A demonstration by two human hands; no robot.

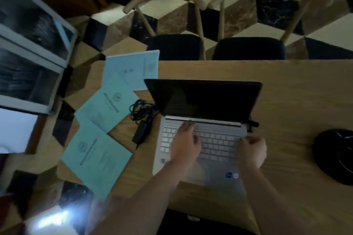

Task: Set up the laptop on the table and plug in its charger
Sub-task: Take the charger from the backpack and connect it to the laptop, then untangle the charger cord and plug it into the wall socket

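The laptop point(202, 131) sits open on the wooden counter point(296, 91) right in front of me, its screen dark and tilted back, the silver keyboard deck facing me. My left hand point(186, 144) lies over the left half of the keyboard with the fingers stretched toward the top row of keys, holding nothing. My right hand point(252, 150) is at the right edge of the keyboard with its fingers curled in loosely; I cannot tell whether it pinches anything. The two hands are apart, one at each side of the deck.

On the palm rest near my right wrist are two small blue stickers point(232, 175), and a small square label at the left edge; the print on them is too blurred to read.

The charger point(142, 129), a black brick with its cable in a tangle, lies on the counter just beside the laptop's left side. Left of it three pale blue booklets point(99, 160) are fanned out, each with a round emblem and lines of print I cannot make out. A black rounded object point(336, 156) rests on the counter well to the right. Two chairs point(248, 47) stand at the far side.
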